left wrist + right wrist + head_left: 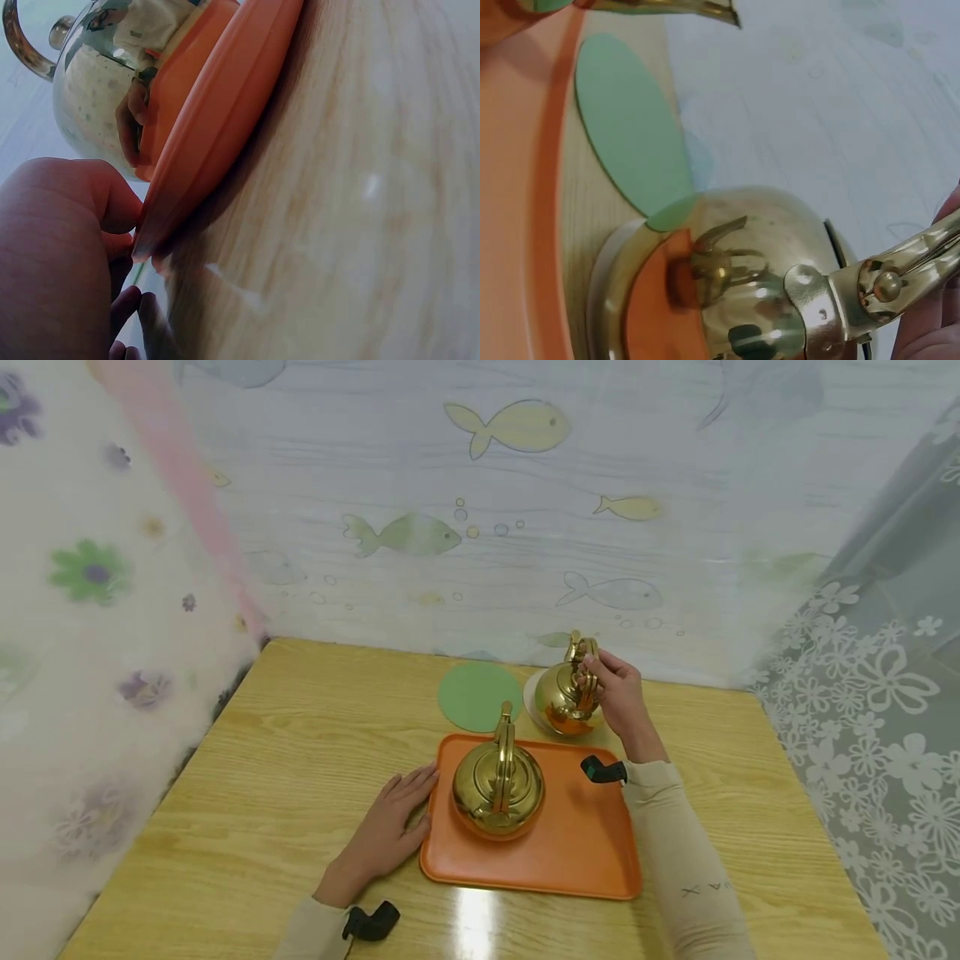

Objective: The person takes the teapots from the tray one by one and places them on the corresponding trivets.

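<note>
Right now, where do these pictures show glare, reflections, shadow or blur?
Head view: white glare on the wooden table, just below the orange tray in the picture; left wrist view: the kettle on the tray mirrors the tray's orange, and shadow lies under the tray's rim; right wrist view: the other kettle mirrors orange too, and the pale backdrop looks faint and soft.

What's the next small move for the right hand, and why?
I'd probably ease the right hand off the handle of the far kettle: it appears seated on the white mat, while the other kettle stands on the orange tray and the green mat is bare.
</note>
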### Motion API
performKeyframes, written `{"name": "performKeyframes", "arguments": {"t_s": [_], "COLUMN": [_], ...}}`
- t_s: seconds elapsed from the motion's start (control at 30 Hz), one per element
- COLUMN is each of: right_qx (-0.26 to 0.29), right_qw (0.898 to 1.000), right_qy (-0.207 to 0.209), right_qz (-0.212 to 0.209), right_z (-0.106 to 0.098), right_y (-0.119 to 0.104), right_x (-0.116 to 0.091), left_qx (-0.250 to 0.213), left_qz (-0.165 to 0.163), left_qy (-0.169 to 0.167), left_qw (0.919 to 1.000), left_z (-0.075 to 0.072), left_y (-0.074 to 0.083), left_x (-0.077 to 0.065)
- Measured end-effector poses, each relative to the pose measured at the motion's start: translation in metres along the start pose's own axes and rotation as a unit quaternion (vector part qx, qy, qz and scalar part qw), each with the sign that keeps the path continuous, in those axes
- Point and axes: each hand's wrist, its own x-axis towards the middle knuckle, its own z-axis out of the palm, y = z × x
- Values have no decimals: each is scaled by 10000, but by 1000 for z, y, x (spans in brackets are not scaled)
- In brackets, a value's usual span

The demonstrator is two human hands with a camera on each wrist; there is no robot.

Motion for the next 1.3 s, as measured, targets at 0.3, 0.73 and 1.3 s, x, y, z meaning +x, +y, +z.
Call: {"name": "performKeyframes", "arguments": {"t_s": [0.3, 0.73, 1.3], "right_qx": [417, 835, -884], "right_qw": [9974, 9930, 9874], "right_qy": [-59, -265, 1300], "right_qz": [588, 792, -166], "right_z": [-2, -3, 13], "right_y": [-5, -6, 1], "right_x": [-6, -10, -10], "left_qx": [-32, -84, -77], "left_qz": [-121, -147, -88], "left_qy": [114, 96, -55], "left_qw": [9999, 9998, 9999], "left_z": [4, 4, 2], "left_y": [14, 15, -1], "left_x": [-9, -9, 1]}}
